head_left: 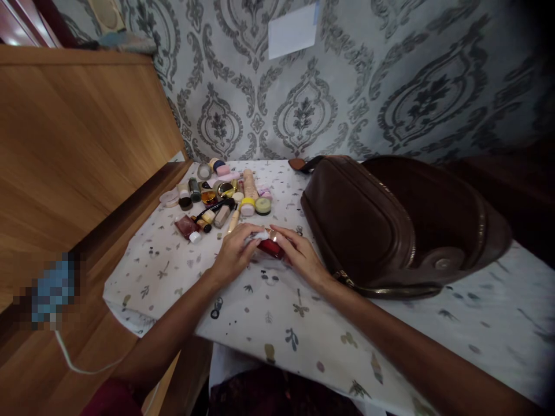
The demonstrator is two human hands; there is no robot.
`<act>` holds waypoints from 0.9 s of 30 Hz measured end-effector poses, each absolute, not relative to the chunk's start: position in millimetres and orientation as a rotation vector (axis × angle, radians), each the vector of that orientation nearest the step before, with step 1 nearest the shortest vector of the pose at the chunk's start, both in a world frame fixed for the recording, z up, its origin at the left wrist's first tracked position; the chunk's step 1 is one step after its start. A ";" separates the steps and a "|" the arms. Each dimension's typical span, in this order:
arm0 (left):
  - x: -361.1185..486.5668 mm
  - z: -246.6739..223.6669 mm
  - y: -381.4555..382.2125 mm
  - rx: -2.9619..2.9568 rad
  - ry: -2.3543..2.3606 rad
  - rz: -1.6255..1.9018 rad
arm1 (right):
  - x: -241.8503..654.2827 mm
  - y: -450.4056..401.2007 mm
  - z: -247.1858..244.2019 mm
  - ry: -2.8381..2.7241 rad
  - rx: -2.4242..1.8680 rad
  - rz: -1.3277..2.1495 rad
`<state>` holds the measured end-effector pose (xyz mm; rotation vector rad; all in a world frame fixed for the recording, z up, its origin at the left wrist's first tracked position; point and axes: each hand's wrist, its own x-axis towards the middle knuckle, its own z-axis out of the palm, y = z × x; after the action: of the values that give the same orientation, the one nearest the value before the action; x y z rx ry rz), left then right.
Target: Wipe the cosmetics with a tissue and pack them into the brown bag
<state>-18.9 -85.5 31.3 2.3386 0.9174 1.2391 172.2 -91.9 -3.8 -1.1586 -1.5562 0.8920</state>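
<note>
Near the middle of the cloth-covered table, my right hand (299,253) is closed around a small red bottle (272,248) with a gold-coloured neck. My left hand (236,249) pinches a white tissue-like piece (259,235) against the bottle's upper left side. Both hands are close together, just above the cloth. Behind and left of them lie several cosmetics, among them a dark red tube (186,227) with a white cap, a yellow-lidded jar (247,206), a green-lidded jar (262,205) and a beige tube (249,184).
A large brown leather bag (368,225) stands on the right of the table (269,323). Patterned wallpaper with a white paper (293,31) rises behind. At the left are a wooden panel (78,121) and a blurred blue object (52,290) with a white cable (82,368).
</note>
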 end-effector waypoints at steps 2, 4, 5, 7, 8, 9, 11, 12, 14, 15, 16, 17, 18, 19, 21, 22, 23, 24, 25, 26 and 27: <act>-21.4 34.0 -84.6 2.344 0.864 1.194 | 172.3 -90.1 -5.5 -1.539 -1.156 0.907; -25.3 36.6 -81.9 2.340 0.802 1.132 | 172.4 -88.6 -7.3 -1.535 -1.160 0.932; -27.7 37.7 -80.1 2.333 0.774 1.104 | 172.3 -88.1 -8.0 -1.538 -1.165 0.944; -32.5 39.5 -76.0 2.315 0.724 1.056 | 172.2 -87.3 -8.9 -1.545 -1.178 0.953; -34.9 40.1 -74.0 2.305 0.701 1.037 | 172.2 -87.2 -9.1 -1.548 -1.183 0.953; -37.0 40.6 -72.3 2.293 0.682 1.020 | 172.2 -87.1 -9.0 -1.551 -1.184 0.951; -40.6 41.2 -69.4 2.272 0.664 0.980 | 172.7 -87.2 -8.3 -1.542 -1.183 0.966; -42.1 41.2 -68.3 2.263 0.664 0.957 | 173.1 -87.3 -7.8 -1.528 -1.186 0.986; -44.6 40.7 -66.5 2.249 0.677 0.914 | 173.9 -87.7 -6.5 -1.488 -1.198 1.034; -45.8 40.3 -65.7 2.243 0.684 0.898 | 174.3 -87.9 -5.8 -1.468 -1.204 1.050; -46.8 39.9 -64.8 2.237 0.690 0.884 | 174.5 -88.1 -5.2 -1.453 -1.210 1.058; -47.8 39.6 -64.1 2.230 0.698 0.871 | 174.6 -88.4 -4.6 -1.444 -1.212 1.063; -48.5 39.4 -63.4 2.223 0.710 0.857 | 174.5 -88.8 -4.0 -1.434 -1.212 1.070; -49.0 39.3 -63.0 2.214 0.727 0.843 | 174.4 -89.3 -3.3 -1.417 -1.212 1.088; -48.9 39.5 -62.8 2.194 0.780 0.818 | 174.0 -90.8 -1.3 -1.375 -1.217 1.160; -48.4 39.7 -63.2 2.178 0.814 0.815 | 173.9 -91.8 0.2 -1.355 -1.220 1.198; -47.6 39.7 -63.8 2.160 0.852 0.818 | 173.9 -92.8 2.0 -1.342 -1.223 1.229; -46.6 39.6 -64.5 2.142 0.887 0.826 | 174.0 -93.9 4.0 -1.339 -1.225 1.250; -45.5 39.1 -65.2 2.127 0.918 0.833 | 174.1 -95.0 6.2 -1.344 -1.227 1.261; -44.5 38.4 -65.9 2.118 0.941 0.838 | 174.2 -95.9 8.4 -1.352 -1.227 1.265; -43.6 37.3 -66.5 2.114 0.961 0.842 | 174.2 -96.8 10.5 -1.359 -1.226 1.265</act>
<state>-43.6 -66.5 37.3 2.1144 0.9606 0.8419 174.2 -96.8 10.5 -1.2265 -1.3591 1.2646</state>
